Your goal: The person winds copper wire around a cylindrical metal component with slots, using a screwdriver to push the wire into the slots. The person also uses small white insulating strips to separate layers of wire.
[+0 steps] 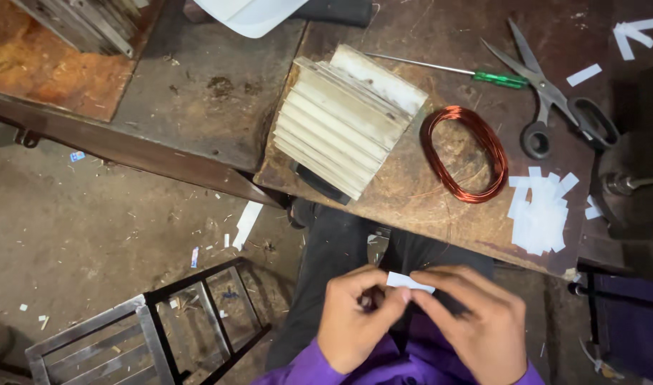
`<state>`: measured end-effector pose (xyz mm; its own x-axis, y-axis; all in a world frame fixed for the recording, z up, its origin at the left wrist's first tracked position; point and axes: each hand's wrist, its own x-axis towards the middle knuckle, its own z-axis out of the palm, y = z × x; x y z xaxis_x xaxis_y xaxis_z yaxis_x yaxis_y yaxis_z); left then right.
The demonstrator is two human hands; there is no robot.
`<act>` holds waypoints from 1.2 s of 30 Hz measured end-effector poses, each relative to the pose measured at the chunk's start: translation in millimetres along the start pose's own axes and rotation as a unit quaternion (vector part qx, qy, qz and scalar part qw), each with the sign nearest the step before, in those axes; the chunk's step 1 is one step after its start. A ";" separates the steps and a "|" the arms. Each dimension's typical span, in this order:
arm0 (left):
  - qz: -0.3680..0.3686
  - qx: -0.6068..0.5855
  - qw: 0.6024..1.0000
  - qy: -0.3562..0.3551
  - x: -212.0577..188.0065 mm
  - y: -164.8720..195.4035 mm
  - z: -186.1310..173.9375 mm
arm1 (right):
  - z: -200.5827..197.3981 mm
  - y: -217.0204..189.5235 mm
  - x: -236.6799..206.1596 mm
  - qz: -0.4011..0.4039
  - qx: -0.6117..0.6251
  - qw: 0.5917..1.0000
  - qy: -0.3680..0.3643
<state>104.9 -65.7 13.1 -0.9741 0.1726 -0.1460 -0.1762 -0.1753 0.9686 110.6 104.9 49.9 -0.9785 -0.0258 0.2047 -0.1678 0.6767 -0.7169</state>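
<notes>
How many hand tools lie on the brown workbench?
2: a green-handled screwdriver behind the copper wire coil, and black-handled scissors to its right. Others may be hidden off-frame.

You see a shiny copper-orange wire coil (464, 153), a green-handled thin metal screwdriver (454, 71), and small white paper strips (540, 210) on your brown worn wooden bench (412, 199).

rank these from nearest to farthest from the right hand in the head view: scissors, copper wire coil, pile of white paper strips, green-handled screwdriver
From the right hand:
1. Pile of white paper strips, just above it near the bench's edge.
2. Copper wire coil, farther up, mid-bench.
3. Scissors, up and to the right.
4. Green-handled screwdriver, at the top, behind the coil.
</notes>
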 end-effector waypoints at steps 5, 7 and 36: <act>0.084 0.029 0.995 -0.042 1.1 11.6 -12.6 | -3.2 18.8 -3.0 0.127 0.192 0.971 -0.062; 0.137 0.082 0.986 -0.051 2.3 16.7 -16.2 | -2.8 25.7 -7.3 0.121 0.184 0.972 -0.080; 0.262 0.126 0.956 0.049 119.6 37.5 -93.5 | 49.0 13.3 133.4 -0.039 0.143 0.979 0.137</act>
<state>-31.5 -142.3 13.2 -0.9302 0.0313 0.3658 0.3667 0.0291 0.9299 -28.0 74.4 35.0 -0.8995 0.1554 0.4083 -0.3051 0.4457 -0.8416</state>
